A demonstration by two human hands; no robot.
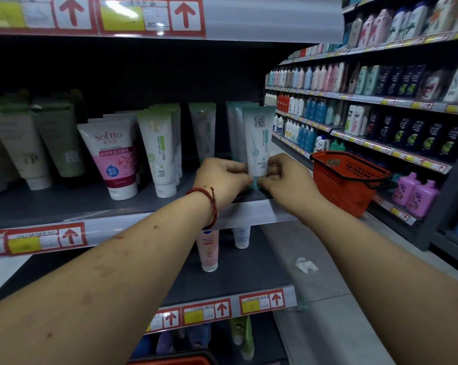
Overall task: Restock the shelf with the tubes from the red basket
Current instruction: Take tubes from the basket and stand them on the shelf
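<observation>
Teal-and-white tube point(257, 138) stands upright, cap down, at the right end of the shelf point(64, 206), close to its front edge, with matching teal tubes point(233, 127) just behind it. Left hand point(222, 180) pinches the tube's lower left side near the cap; right hand point(288, 180) pinches the lower right side, fingertips of both almost meeting at the teal cap. Both hands grip it. Red cord bracelet point(209, 204) on the left wrist. Further left along the same shelf: green-and-white tubes point(159, 154), then a pink Softto tube point(114, 159), all cap down. Red basket point(346, 177) sits to the right, on the edge of the neighbouring shelving, well apart from the hands; contents cannot be made out. Price rail point(46, 238) with red arrows runs along the shelf's front edge. Pink tube point(208, 248) stands on the shelf below.
</observation>
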